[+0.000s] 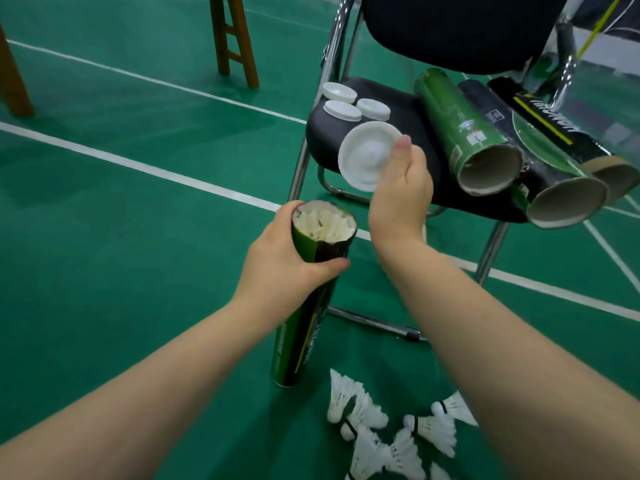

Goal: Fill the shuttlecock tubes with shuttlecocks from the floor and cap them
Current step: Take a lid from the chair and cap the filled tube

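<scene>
At floor level, head view: green court floor (138,237) crossed by white lines (145,166); loose shuttlecocks (398,441) lie in a heap at the bottom edge, just right of the standing tube's base.
Standing tube: green and black tube (304,334), base on the floor, tilted with its top toward the chair; mouth uncapped, rim ragged.
Tube contents: white feathers (325,225) show at the mouth, close to the rim.
Left hand: the left hand (277,265) wraps the standing tube just below the mouth, thumb across the near side, fingers curled round the far side.
Right hand: the right hand (401,192) pinches a white cap (367,157) between thumb and fingers at the cap's right edge.
Cap position: up and to the right of the tube mouth, apart from it, hollow side toward the camera, in front of the chair seat.
Chair: black folding chair (332,140) on a metal frame, behind both hands.
Seat, left part: three spare caps (341,110) lying close together.
Seat, right part: three empty tubes side by side, open ends toward the camera: a green tube (457,126), a black tube (554,185) and a striped tube (554,136), black with a yellow band, partly covered at the far end.
Background: wooden legs (235,39) at upper left; what they support is out of frame.
</scene>
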`<state>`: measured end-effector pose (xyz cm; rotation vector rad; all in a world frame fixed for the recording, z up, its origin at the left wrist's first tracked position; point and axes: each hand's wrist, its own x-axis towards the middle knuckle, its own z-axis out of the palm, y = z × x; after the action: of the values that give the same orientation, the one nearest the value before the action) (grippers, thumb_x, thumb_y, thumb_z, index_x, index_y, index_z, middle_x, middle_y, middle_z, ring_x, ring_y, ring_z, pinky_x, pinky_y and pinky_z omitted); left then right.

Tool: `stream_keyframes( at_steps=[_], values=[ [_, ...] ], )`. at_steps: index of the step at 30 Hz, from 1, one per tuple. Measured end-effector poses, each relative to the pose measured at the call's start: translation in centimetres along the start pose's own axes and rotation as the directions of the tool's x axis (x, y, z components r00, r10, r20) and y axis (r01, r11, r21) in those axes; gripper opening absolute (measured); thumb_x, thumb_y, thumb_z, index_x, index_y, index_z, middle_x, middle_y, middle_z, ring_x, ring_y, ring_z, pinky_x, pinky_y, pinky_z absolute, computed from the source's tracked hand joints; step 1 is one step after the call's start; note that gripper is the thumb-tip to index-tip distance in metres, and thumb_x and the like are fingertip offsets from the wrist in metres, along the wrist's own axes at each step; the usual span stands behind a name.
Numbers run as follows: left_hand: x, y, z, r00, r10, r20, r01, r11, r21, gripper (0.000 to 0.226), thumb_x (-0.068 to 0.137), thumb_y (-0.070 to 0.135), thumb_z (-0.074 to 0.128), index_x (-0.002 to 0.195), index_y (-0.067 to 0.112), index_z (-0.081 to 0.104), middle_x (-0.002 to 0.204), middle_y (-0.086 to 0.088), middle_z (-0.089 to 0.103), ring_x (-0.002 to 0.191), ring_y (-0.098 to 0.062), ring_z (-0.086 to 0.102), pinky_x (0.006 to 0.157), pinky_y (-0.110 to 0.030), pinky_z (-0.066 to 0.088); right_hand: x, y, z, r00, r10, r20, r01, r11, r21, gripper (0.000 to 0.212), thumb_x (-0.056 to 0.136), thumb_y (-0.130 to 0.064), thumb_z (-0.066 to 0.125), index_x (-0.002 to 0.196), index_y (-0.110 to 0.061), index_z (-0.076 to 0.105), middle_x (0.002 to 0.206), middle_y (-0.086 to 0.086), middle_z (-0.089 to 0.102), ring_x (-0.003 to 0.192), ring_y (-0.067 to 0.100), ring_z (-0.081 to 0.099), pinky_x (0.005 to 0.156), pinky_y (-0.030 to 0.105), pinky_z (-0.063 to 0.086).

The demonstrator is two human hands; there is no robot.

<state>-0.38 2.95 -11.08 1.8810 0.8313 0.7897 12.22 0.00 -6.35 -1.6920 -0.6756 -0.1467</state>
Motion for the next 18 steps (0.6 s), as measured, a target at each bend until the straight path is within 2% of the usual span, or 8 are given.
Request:
stream_keyframes(
  at_steps=[2,4,7,10,14,18],
  values=[
    [-1.2,-0.1,-0.3,1.0,0.001,-0.001,-0.001,1.0,0.016,0.067,0.064,0.032,0.084,0.118,0.035,0.044,0.1,0.02,0.055,0.095,-0.005,0.049,0.068,-0.009,0.035,-2.7,-0.7,-0.6,0.993,0.109,0.049,-0.114,0.986,0.122,0.032,0.102,-0.033,0.027,0.076,-0.027,0.046,0.078,-0.012,0.05,0.085,0.016,0.051,0.076,0.031,0.04],
    [-2.4,-0.2,-0.8,1.0,-0.013,-0.004,0.013,1.0,0.025,0.073,0.065,0.034,0.083,0.127,0.03,0.042,0.106,0.015,0.055,0.096,-0.006,0.049,0.075,-0.013,0.034,-5.0,-1.0,-1.1,0.987,0.112,0.116,-0.124,0.988,0.096,0.027,0.102,-0.029,0.029,0.084,-0.024,0.049,0.076,-0.014,0.05,0.081,0.013,0.048,0.073,0.03,0.038],
    [-3.9,-0.3,-1.5,1.0,-0.022,0.009,0.022,0.999,0.034,0.075,0.067,0.033,0.083,0.128,0.029,0.04,0.108,0.014,0.054,0.097,-0.008,0.051,0.078,-0.019,0.036,-7.2,-1.3,-1.8,0.976,0.121,0.182,-0.129,0.991,0.031,0.018,0.1,-0.026,0.033,0.093,-0.028,0.05,0.079,-0.015,0.051,0.088,0.015,0.049,0.086,0.038,0.041],
    [-5.1,-0.2,-2.1,0.999,-0.046,0.028,0.045,0.998,0.033,0.076,0.067,0.031,0.082,0.129,0.028,0.038,0.115,0.008,0.055,0.101,-0.013,0.052,0.08,-0.023,0.038,-8.4,-2.1,-2.4,0.956,0.155,0.251,-0.147,0.988,-0.051,0.019,0.098,-0.03,0.034,0.092,-0.031,0.052,0.089,-0.009,0.057,0.099,0.024,0.052,0.096,0.05,0.039],
    [-6.0,0.2,-2.7,0.994,-0.086,0.064,0.085,0.996,0.016,0.077,0.069,0.029,0.081,0.131,0.028,0.035,0.121,0.003,0.055,0.107,-0.018,0.053,0.085,-0.029,0.043,-9.3,-3.4,-2.8,0.935,0.192,0.298,-0.158,0.978,-0.135,0.021,0.098,-0.032,0.032,0.087,-0.031,0.05,0.09,-0.007,0.057,0.103,0.028,0.051,0.096,0.051,0.038],
    [-6.3,0.5,-3.2,0.991,-0.091,0.097,0.09,0.996,0.021,0.074,0.069,0.027,0.081,0.129,0.026,0.037,0.119,0.004,0.057,0.105,-0.017,0.056,0.082,-0.03,0.046,-9.6,-4.4,-2.2,0.914,0.217,0.344,-0.161,0.97,-0.183,0.018,0.096,-0.032,0.036,0.088,-0.03,0.052,0.093,-0.005,0.057,0.106,0.028,0.05,0.094,0.048,0.041]
  ],
)
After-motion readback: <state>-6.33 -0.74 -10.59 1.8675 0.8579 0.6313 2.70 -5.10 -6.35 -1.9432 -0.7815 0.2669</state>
